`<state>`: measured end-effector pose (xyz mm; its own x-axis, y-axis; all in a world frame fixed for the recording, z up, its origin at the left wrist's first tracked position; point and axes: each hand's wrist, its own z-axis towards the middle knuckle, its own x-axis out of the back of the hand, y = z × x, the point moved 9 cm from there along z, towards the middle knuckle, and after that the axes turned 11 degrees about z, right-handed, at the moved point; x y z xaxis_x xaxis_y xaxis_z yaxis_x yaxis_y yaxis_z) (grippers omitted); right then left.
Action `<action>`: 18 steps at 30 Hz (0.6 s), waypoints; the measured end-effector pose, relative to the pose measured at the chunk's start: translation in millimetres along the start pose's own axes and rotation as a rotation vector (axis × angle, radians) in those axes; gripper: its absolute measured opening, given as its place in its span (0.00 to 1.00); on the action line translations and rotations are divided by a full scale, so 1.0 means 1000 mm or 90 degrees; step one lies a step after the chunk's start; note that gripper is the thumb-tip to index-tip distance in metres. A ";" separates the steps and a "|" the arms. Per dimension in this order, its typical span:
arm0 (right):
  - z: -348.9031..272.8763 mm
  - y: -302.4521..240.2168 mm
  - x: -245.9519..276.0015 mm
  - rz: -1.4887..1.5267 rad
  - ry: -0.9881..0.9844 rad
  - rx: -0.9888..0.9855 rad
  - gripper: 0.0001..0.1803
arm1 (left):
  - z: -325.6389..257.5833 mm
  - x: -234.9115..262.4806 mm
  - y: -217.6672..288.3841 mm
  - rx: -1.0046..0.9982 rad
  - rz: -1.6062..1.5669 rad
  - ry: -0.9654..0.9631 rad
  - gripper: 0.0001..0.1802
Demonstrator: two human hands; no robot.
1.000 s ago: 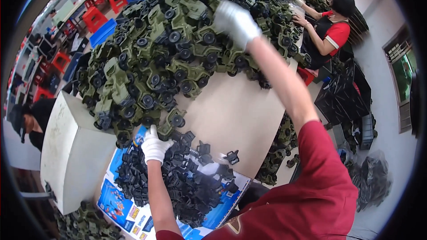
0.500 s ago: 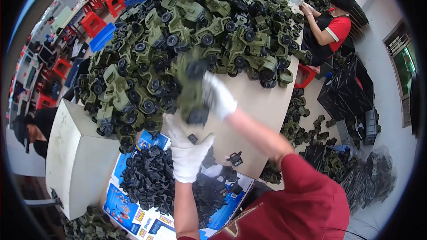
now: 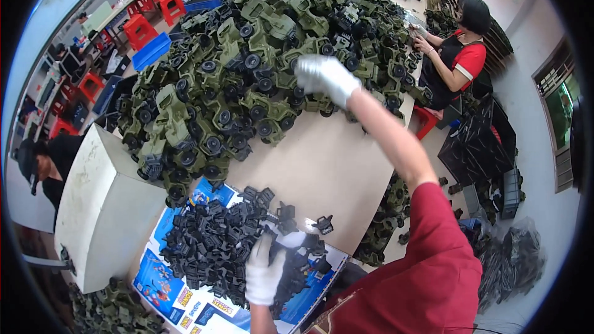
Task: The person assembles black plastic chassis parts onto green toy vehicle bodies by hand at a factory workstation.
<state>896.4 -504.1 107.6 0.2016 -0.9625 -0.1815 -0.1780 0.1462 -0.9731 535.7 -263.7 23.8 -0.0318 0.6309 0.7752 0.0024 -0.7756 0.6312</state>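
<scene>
At the lower centre of the frame, the left hand [image 3: 265,272] in a white knit glove lies flat on the heap of small black plastic clip parts [image 3: 216,244], its fingers [image 3: 263,248] spread loosely and pointing up the frame; whether they pinch a part underneath is hidden. The heap sits on a flattened blue printed cardboard box [image 3: 162,284], whose long axis runs from the lower left up to the right. Above it is the pale bench [image 3: 334,167]. At the upper centre, the right hand [image 3: 325,77], also white-gloved, reaches into the big pile of olive-green plastic toy trucks [image 3: 235,80]. Its fingers curl down among the trucks, their tips hidden, so the grip cannot be judged.
</scene>
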 end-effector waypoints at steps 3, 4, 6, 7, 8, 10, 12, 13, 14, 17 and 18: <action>-0.067 0.080 -0.016 0.121 -0.004 -0.003 0.25 | -0.062 0.010 -0.014 0.134 -0.045 -0.012 0.23; -0.097 0.098 -0.043 0.104 -0.045 -0.009 0.23 | -0.080 0.017 -0.019 0.176 -0.049 -0.014 0.23; -0.155 0.161 -0.107 0.244 -0.044 -0.168 0.23 | -0.106 0.022 -0.032 0.218 -0.066 0.000 0.22; -0.188 0.193 -0.146 0.288 -0.055 -0.234 0.23 | -0.125 0.023 -0.044 0.256 -0.083 0.009 0.21; -0.221 0.218 -0.183 0.327 -0.075 -0.312 0.22 | -0.129 0.033 -0.041 0.147 0.020 0.063 0.20; -0.289 0.234 -0.238 0.300 -0.130 -0.376 0.22 | -0.125 0.056 -0.018 0.082 0.016 0.105 0.18; -0.329 0.230 -0.267 0.207 -0.204 -0.285 0.20 | -0.119 0.072 0.001 -0.027 -0.080 0.072 0.13; -0.342 0.213 -0.284 -0.008 -0.324 -0.056 0.19 | -0.136 0.082 -0.002 -0.039 -0.058 0.075 0.09; -0.356 0.218 -0.303 0.068 -0.277 -0.181 0.19 | -0.159 0.085 -0.016 -0.024 -0.006 0.071 0.09; -0.397 0.259 -0.341 0.077 -0.180 -0.333 0.17 | -0.245 0.126 -0.066 0.057 0.002 0.141 0.10; -0.410 0.273 -0.362 0.038 -0.206 -0.333 0.16 | -0.280 0.136 -0.092 0.086 0.015 0.174 0.10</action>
<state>379.7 -209.7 -34.3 0.4442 -0.8262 -0.3466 -0.6301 -0.0131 -0.7764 251.3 -113.0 64.5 -0.2978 0.5697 0.7660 0.1383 -0.7682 0.6251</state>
